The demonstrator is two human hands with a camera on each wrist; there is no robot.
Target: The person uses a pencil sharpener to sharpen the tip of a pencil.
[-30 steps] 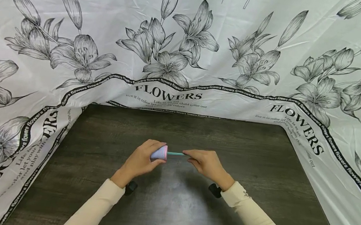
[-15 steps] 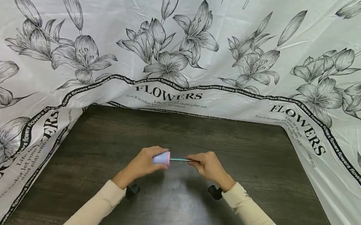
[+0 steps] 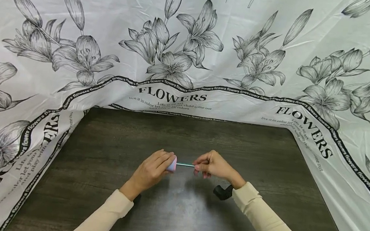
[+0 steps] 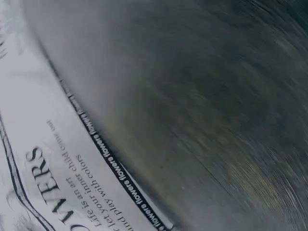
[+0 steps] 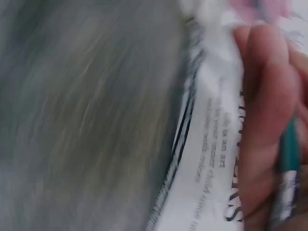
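Note:
Near the middle of the table, my left hand [image 3: 149, 170] grips a lavender pencil sharpener [image 3: 171, 166] with a pink end, its back turned up and covering most of the sharpener. A thin teal pencil [image 3: 185, 165] runs from that pink end to my right hand [image 3: 215, 167], whose thumb and fingers pinch it. Seen by the right wrist camera, the pencil [image 5: 289, 149] lies against curled fingers [image 5: 272, 96], and the blurred pink end [image 5: 260, 9] shows at the top. The pencil's tip is hidden in the sharpener. No hand shows in the left wrist view.
Both hands are held above a dark wood-grain table [image 3: 183, 133]. A white cloth [image 3: 186, 104] with black flower prints and lettering surrounds its back and sides. A black wrist device [image 3: 222, 192] sits under the right wrist.
The left hand has rolled over so its back faces up, hiding more of the sharpener. The right hand has turned and its lower fingers show now. Sharpener and pencil shifted slightly nearer and right.

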